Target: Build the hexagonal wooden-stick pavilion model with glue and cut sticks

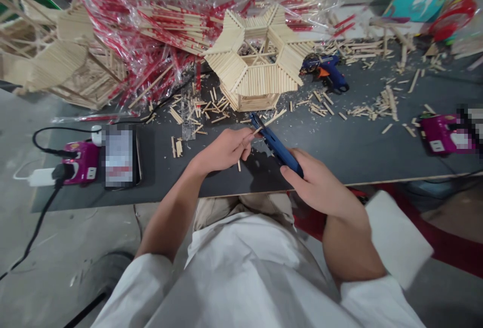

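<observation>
My left hand [232,149] is closed, its fingers pinching a thin wooden stick [276,117] near the table's front edge. The stick crosses the head of a blue hand cutter [279,146], which slants up and left. Wrapped round the cutter's handle is my right hand [317,179]. Whether the cutter's jaws touch the stick I cannot tell. A short stick piece [239,165] shows just under my left fingers. Beyond both hands stands a star-shaped lattice made of sticks [264,77], with slatted panels round an open middle.
Bagged red-ended sticks [151,31] lie at the back. A second stick structure [56,64] stands left. A blue glue gun [328,70] and many cut pieces [388,101] lie right. A phone [119,157] sits beside a purple power socket [81,162]; another purple socket [445,134] is far right.
</observation>
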Demonstrator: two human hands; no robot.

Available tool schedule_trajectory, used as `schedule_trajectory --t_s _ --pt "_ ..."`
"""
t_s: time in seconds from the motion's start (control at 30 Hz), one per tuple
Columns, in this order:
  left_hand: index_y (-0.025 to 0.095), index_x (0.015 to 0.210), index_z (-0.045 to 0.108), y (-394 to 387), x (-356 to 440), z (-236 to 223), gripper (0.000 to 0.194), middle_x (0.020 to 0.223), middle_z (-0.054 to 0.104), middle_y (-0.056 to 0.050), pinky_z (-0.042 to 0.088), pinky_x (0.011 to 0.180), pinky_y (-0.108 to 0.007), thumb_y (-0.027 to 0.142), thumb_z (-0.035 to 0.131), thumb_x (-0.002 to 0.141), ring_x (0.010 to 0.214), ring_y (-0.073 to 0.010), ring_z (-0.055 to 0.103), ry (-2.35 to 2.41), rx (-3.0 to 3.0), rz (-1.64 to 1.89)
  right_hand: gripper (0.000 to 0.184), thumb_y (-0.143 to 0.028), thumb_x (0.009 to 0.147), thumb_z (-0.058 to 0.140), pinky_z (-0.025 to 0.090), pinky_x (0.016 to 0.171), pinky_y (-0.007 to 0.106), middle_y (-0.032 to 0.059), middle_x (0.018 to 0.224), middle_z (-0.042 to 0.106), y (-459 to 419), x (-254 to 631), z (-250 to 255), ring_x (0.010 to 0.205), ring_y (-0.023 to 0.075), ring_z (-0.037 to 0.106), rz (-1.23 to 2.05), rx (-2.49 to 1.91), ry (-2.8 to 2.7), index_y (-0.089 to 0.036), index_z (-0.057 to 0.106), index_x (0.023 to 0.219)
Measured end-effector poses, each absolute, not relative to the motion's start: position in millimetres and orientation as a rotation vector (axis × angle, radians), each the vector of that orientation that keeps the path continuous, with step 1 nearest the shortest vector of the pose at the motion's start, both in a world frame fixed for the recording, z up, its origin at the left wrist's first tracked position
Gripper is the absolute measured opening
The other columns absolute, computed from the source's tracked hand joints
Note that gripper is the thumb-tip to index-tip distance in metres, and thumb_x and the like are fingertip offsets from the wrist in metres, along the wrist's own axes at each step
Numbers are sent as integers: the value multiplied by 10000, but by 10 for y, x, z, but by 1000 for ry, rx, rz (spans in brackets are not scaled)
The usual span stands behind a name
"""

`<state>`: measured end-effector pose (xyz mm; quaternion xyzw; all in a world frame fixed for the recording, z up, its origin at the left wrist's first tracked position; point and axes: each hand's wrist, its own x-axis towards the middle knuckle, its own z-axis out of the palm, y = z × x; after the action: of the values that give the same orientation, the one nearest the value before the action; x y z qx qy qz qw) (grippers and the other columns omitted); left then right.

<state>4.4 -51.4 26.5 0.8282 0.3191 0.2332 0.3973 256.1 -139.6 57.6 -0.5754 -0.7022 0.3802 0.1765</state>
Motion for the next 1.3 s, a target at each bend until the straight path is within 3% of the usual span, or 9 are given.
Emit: schedule_trajectory --t_s 0.27,0.37,0.53,0.63,0.73,0.97,1.1,1.3 --pt "183 865 580 -507 22 218 392 683 681 5 478 719 -241 313 323 1132 595 -100 596 808 2108 590 249 -354 1054 496 540 902 398 75 1165 737 -1385 2508 572 1040 283 701 1104 -1667 -1956 -256 649 1224" --pt "175 896 603 -500 4 225 395 684 685 5 478 726 -239 320 322 1133 610 -103 609 806 2104 584 252 -414 1059 506 521 831 370 65 1056 752 -1386 2494 531 939 271 706 1088 -1688 -1934 -244 671 1145" --pt "164 983 625 -511 -1 259 343 667 679 13 467 706 -224 304 346 1126 604 -103 611 801 2069 591 518 -660 1067 420 458 740 347 79 898 734 -1442 2498 401 818 257 672 998 -1762 -1907 -212 662 966" --pt "170 930 621 -516 7 254 364 665 682 15 463 708 -217 316 353 1127 599 -97 605 817 2039 583 589 -677 1093 286 426 749 347 92 887 716 -1466 2477 335 833 254 652 931 -1791 -1890 -220 609 909" --pt "176 862 606 -503 12 232 403 669 691 6 473 732 -224 339 350 1127 613 -101 618 839 2037 584 598 -699 1086 273 403 751 347 92 860 689 -1452 2450 302 824 254 632 886 -1804 -1911 -228 572 873" --pt "161 1051 648 -457 -2 171 401 670 695 3 475 684 -223 394 331 1128 609 -117 632 872 2026 553 605 -687 1099 218 360 725 341 80 814 660 -1412 2454 233 786 245 613 803 -1830 -1976 -238 516 823" --pt "176 1029 643 -450 9 141 394 662 692 7 480 690 -231 395 331 1126 607 -121 640 893 2023 553 585 -640 1119 185 340 709 340 85 826 681 -1422 2442 189 797 252 638 676 -1870 -2070 -239 497 829" --pt "213 841 549 -461 77 116 318 715 690 -38 449 679 -281 317 381 1091 651 -165 650 1092 2190 582 552 -493 1150 210 231 638 360 114 824 745 -1390 2294 115 712 264 677 391 -2086 -2192 -200 613 913"
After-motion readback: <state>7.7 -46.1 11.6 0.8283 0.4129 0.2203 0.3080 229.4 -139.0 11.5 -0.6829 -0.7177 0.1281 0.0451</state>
